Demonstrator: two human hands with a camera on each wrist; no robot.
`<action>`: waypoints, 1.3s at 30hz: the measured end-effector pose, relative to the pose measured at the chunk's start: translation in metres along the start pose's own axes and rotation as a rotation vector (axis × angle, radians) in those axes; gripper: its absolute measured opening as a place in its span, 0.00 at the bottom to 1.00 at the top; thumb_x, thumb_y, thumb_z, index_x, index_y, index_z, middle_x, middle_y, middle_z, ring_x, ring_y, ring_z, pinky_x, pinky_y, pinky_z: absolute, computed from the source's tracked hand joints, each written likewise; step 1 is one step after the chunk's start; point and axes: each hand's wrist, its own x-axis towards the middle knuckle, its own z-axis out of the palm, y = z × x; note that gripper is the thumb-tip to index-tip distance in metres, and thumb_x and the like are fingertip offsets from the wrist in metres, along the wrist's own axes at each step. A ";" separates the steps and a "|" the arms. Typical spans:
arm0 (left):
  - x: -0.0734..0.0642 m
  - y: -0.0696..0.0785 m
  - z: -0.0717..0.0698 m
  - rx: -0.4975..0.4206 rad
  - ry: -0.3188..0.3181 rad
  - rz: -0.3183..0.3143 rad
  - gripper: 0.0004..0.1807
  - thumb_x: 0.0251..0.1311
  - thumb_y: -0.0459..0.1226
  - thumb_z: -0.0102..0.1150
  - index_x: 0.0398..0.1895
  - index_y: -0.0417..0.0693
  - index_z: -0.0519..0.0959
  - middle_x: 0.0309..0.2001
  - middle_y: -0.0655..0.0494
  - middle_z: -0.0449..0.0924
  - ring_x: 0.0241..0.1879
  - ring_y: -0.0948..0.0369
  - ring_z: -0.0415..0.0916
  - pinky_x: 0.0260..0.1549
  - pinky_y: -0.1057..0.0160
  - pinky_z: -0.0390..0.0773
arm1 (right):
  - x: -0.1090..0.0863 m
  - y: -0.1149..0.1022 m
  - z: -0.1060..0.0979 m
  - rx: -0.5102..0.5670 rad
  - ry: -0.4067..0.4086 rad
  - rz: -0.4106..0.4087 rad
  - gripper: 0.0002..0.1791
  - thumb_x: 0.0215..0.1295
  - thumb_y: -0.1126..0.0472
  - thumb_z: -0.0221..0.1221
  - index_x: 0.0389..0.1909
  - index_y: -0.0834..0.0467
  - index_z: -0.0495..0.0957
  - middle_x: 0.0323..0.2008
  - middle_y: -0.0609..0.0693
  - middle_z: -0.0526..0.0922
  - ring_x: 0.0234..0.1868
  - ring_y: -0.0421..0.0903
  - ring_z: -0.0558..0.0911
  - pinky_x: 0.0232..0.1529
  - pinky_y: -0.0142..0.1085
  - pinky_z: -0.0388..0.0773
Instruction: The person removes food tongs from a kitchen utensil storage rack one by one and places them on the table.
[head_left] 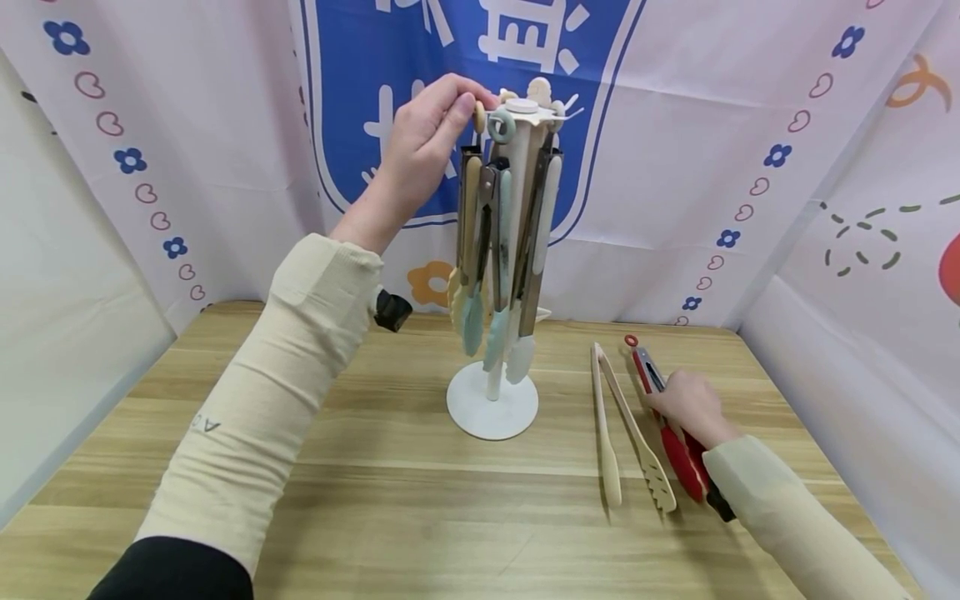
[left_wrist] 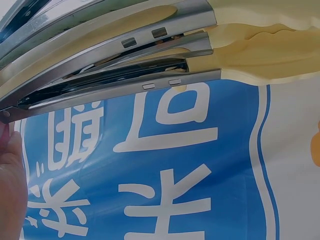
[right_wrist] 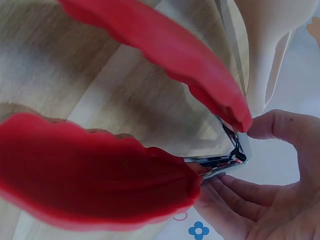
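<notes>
My left hand (head_left: 431,129) is at the top of a white rotating rack (head_left: 491,417), thumb and fingers pinching the ring end of yellow-handled tongs (head_left: 470,217). In the left wrist view, their steel arms and yellow heads (left_wrist: 270,55) stretch to the right, and the thumb shows at the left edge. Light blue tongs (head_left: 501,250) and white-grey tongs (head_left: 543,225) hang beside them. On the right, my right hand (head_left: 690,404) grips red tongs (head_left: 678,458) low over the table. Their scalloped red heads (right_wrist: 100,175) are spread apart in the right wrist view.
Beige tongs (head_left: 609,467) with a slotted head lie spread on the wooden table (head_left: 375,500), between the rack and the red tongs. Behind the table hangs a printed white cloth (head_left: 675,167) with a blue emblem. Cloth walls stand at both sides.
</notes>
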 end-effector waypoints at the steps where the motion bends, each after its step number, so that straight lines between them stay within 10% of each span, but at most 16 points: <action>1: 0.000 0.001 0.000 0.000 -0.001 -0.009 0.15 0.69 0.31 0.35 0.45 0.30 0.72 0.45 0.43 0.74 0.48 0.60 0.66 0.52 0.73 0.61 | 0.000 0.000 0.000 -0.001 -0.003 -0.001 0.17 0.46 0.52 0.58 0.22 0.65 0.72 0.21 0.57 0.74 0.20 0.50 0.72 0.16 0.39 0.68; 21: 0.008 -0.029 0.005 0.002 0.013 0.028 0.14 0.69 0.31 0.36 0.45 0.34 0.73 0.44 0.46 0.74 0.47 0.63 0.66 0.51 0.72 0.62 | 0.002 0.001 -0.001 -0.031 -0.085 -0.034 0.13 0.44 0.57 0.56 0.19 0.65 0.70 0.21 0.57 0.72 0.21 0.51 0.71 0.20 0.39 0.69; 39: 0.004 -0.013 0.002 0.001 0.003 0.003 0.15 0.69 0.31 0.34 0.45 0.32 0.72 0.44 0.45 0.73 0.47 0.62 0.66 0.50 0.72 0.62 | 0.012 -0.015 -0.015 0.032 -0.106 -0.159 0.11 0.52 0.61 0.55 0.20 0.65 0.67 0.17 0.53 0.67 0.19 0.46 0.68 0.20 0.34 0.66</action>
